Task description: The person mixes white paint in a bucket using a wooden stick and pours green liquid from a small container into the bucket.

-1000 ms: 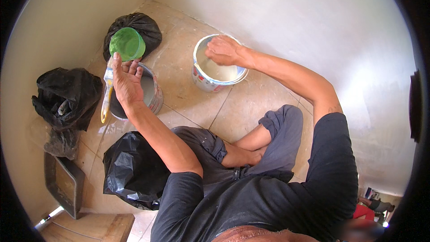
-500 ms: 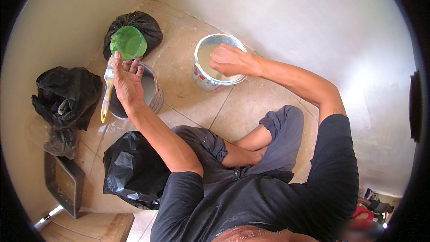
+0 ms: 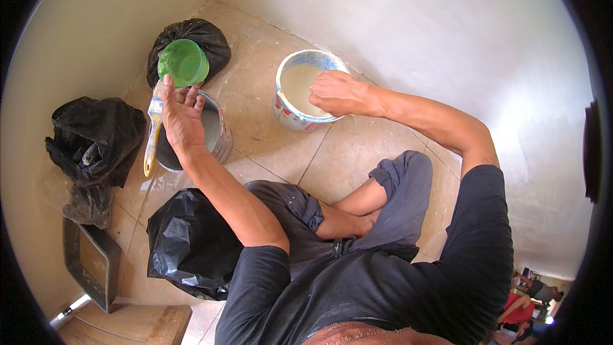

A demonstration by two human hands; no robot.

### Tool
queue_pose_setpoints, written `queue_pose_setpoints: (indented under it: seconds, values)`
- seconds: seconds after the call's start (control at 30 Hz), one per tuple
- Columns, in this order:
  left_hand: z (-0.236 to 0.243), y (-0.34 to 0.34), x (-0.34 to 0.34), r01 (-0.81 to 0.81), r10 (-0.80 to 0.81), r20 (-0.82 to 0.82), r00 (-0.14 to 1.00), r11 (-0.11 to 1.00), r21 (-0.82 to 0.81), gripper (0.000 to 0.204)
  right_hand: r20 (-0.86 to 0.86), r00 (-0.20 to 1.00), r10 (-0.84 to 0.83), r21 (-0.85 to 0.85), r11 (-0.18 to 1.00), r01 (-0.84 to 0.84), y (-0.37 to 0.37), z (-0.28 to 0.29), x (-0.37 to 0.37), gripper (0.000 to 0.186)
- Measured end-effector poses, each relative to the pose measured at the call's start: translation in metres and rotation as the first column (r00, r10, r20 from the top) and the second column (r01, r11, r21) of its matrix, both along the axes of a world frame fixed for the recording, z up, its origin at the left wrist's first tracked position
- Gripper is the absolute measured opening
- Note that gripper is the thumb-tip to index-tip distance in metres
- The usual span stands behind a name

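My left hand (image 3: pixel 183 118) holds a green plastic cup (image 3: pixel 184 62) at its near edge, thumb up on the left and fingers curled beneath it. Just left of that hand, a flat paintbrush (image 3: pixel 153 128) with a yellow handle leans near the rim of a bucket (image 3: pixel 223 140) containing greyish liquid. My right hand (image 3: pixel 341 94) is a closed fist over the right rim of a white bucket (image 3: pixel 300 121) with cream-coloured liquid inside. Whatever the right fingers grip, if anything, is hidden from this side.
Black plastic bags stand behind the cup (image 3: pixel 214 45), by the left wall (image 3: pixel 96 131) and beside my left leg (image 3: pixel 188 239). A dark tray (image 3: pixel 96 268) leans near a wooden board (image 3: pixel 131 322) at lower left. Walls (image 3: pixel 408 32) rise close behind the buckets. Other people appear far off at lower right.
My right fist has shifted a little to the right over the white bucket, showing more of the liquid. My left hand and the green cup have hardly moved.
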State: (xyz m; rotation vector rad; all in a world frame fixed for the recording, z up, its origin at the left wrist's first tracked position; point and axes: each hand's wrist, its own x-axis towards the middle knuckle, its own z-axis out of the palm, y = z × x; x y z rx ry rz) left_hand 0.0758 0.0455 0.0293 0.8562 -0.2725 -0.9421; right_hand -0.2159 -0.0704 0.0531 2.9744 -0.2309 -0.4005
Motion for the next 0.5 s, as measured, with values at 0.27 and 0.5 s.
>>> queue_pose_setpoints:
  seconds: [0.27, 0.5]
  values:
    - [0.004, -0.003, -0.008, -0.002, 0.002, -0.006, 1.0, 1.0, 0.021, 0.051, 0.165, 0.981, -0.101, -0.146, 0.981, 0.125, -0.047, -0.021, 0.02, 0.009]
    - [-0.001, 0.002, 0.002, 0.01, -0.01, 0.009, 1.0, 1.0, 0.003, 0.056, 0.043, 0.995, -0.095, -0.127, 0.987, 0.1, -0.018, -0.016, -0.016, 0.013]
